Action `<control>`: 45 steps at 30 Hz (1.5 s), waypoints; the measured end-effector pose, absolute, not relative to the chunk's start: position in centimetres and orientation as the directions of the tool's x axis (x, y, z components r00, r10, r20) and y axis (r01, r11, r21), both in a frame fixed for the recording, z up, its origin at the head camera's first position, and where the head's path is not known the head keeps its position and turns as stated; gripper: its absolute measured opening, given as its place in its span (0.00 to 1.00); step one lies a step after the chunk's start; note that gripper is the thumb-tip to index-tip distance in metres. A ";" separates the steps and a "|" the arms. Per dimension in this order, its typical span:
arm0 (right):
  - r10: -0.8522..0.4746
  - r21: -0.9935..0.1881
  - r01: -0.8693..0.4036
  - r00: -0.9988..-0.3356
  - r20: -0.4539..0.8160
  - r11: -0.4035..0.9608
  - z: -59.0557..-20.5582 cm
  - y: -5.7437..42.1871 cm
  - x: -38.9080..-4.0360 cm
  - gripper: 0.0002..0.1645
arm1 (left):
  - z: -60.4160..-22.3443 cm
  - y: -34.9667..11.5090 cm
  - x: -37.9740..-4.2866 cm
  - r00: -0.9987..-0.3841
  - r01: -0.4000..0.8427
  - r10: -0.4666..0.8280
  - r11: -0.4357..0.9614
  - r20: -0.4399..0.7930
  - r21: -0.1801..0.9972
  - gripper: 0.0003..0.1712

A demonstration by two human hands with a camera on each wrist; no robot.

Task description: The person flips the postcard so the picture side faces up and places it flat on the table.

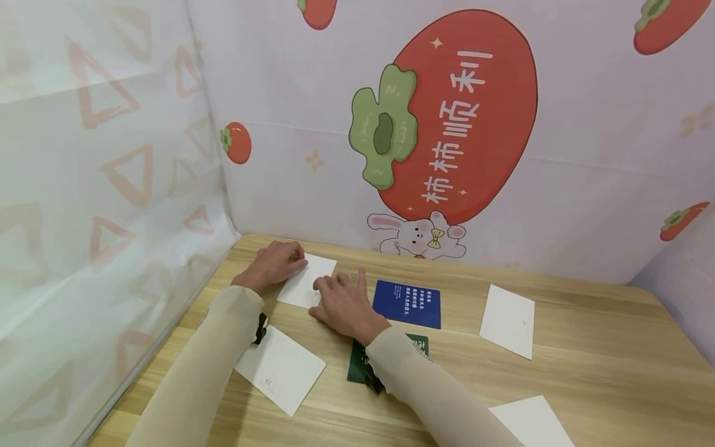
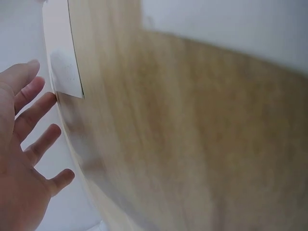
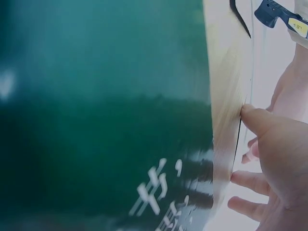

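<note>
A white card (image 1: 306, 282) lies flat near the table's back left, between my two hands. My left hand (image 1: 275, 264) is at its left edge; in the left wrist view the fingers (image 2: 42, 144) are spread and loosely bent, with nothing gripped. Over the card's right edge rests my right hand (image 1: 349, 305), thumb and fingertips apart. In the right wrist view its fingers (image 3: 252, 182) meet the card's edge. A dark green card (image 1: 357, 366) with white writing lies partly hidden under the right wrist. Just right of that hand is a blue card (image 1: 408, 304) with white writing.
Another white card (image 1: 285, 372) lies nearer, beside the left forearm. Two more white cards, one (image 1: 508, 321) at right and one (image 1: 533, 422) at the front, lie on the wooden table (image 1: 603, 347). A printed cloth wall (image 1: 301, 186) stands behind, another at left.
</note>
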State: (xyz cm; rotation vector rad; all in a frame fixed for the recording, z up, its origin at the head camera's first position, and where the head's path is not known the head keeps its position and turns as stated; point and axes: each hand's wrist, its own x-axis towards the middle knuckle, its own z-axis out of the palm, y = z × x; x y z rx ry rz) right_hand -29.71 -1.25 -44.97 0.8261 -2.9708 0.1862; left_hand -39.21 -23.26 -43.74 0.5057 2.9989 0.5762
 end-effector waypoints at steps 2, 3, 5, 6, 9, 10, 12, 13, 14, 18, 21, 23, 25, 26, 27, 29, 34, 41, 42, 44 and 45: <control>-0.512 -0.104 -0.519 -0.855 0.085 0.848 -44.9 -1.3 -29.6 0.29 | -43.8 -23.3 -39.2 -0.943 0.315 0.331 0.873 0.023 0.372 0.12; -0.513 -0.104 -0.520 -0.854 0.086 0.848 -44.9 -1.3 -29.6 0.29 | -43.8 -23.3 -39.1 -0.943 0.317 0.332 0.872 0.026 0.374 0.12; -0.511 -0.098 -0.518 -0.855 0.088 0.850 -44.9 -1.3 -29.5 0.29 | -43.7 -23.3 -39.0 -0.942 0.320 0.334 0.869 0.030 0.379 0.12; -0.510 -0.097 -0.517 -0.856 0.089 0.851 -44.9 -1.3 -29.4 0.28 | -43.7 -23.2 -39.0 -0.942 0.321 0.334 0.867 0.032 0.381 0.12; -0.502 -0.096 -0.509 -0.860 0.086 0.855 -44.9 -1.4 -29.3 0.28 | -43.7 -23.2 -38.9 -0.943 0.320 0.332 0.864 0.039 0.387 0.12; -0.500 -0.096 -0.506 -0.862 0.084 0.857 -44.9 -1.4 -29.3 0.28 | -43.6 -23.2 -38.9 -0.943 0.320 0.331 0.864 0.042 0.388 0.12; -0.497 -0.099 -0.503 -0.864 0.081 0.859 -44.9 -1.4 -29.3 0.27 | -43.6 -23.2 -38.8 -0.944 0.317 0.327 0.864 0.045 0.391 0.11; -0.496 -0.100 -0.502 -0.865 0.078 0.859 -44.9 -1.4 -29.3 0.27 | -43.6 -23.2 -38.8 -0.944 0.319 0.327 0.864 0.046 0.390 0.10; -0.495 -0.100 -0.501 -0.866 0.075 0.860 -44.9 -1.3 -29.3 0.27 | -43.6 -23.2 -38.7 -0.943 0.321 0.329 0.864 0.048 0.387 0.10; -0.493 -0.097 -0.497 -0.868 0.063 0.862 -44.9 -1.3 -29.2 0.26 | -43.8 -23.5 -38.5 -0.942 0.324 0.331 0.867 0.051 0.379 0.15; -0.494 -0.099 -0.497 -0.867 0.059 0.862 -44.9 -1.3 -29.2 0.25 | -43.9 -23.8 -38.4 -0.941 0.333 0.332 0.868 0.068 0.368 0.19; -0.496 -0.104 -0.500 -0.866 0.061 0.860 -44.8 -1.3 -29.2 0.24 | -43.9 -23.9 -38.2 -0.940 0.339 0.331 0.869 0.086 0.361 0.18; -0.500 -0.110 -0.504 -0.864 0.063 0.856 -44.7 -1.3 -29.1 0.23 | -43.9 -24.0 -38.2 -0.939 0.343 0.327 0.872 0.104 0.349 0.18; -0.502 -0.113 -0.506 -0.863 0.063 0.855 -44.7 -1.3 -29.1 0.23 | -43.9 -24.0 -38.1 -0.940 0.341 0.323 0.874 0.109 0.346 0.17; -0.502 -0.114 -0.506 -0.863 0.061 0.855 -44.6 -1.3 -29.1 0.23 | -43.9 -24.1 -38.1 -0.940 0.341 0.322 0.876 0.114 0.341 0.16; -0.501 -0.110 -0.504 -0.864 0.059 0.857 -44.5 -1.3 -29.0 0.23 | -43.8 -24.1 -38.0 -0.940 0.341 0.320 0.879 0.120 0.334 0.15; -0.486 -0.109 -0.489 -0.872 0.047 0.866 -44.5 -1.2 -29.0 0.25 | -43.7 -24.3 -38.0 -0.933 0.360 0.337 0.875 0.125 0.325 0.14; -0.502 -0.137 -0.506 -0.862 0.061 0.852 -44.5 -0.8 -29.0 0.25 | -43.6 -24.7 -38.1 -0.927 0.374 0.358 0.861 0.111 0.344 0.11; -0.505 -0.138 -0.509 -0.861 0.064 0.850 -44.6 -0.7 -29.0 0.26 | -43.6 -24.7 -38.1 -0.926 0.375 0.361 0.862 0.108 0.341 0.11; -0.510 -0.145 -0.514 -0.858 0.066 0.846 -44.6 -0.5 -29.1 0.28 | -43.6 -24.8 -38.1 -0.926 0.376 0.363 0.863 0.103 0.336 0.10; -0.512 -0.151 -0.517 -0.856 0.069 0.843 -44.6 -0.4 -29.1 0.29 | -43.6 -24.8 -38.1 -0.925 0.377 0.365 0.863 0.101 0.335 0.10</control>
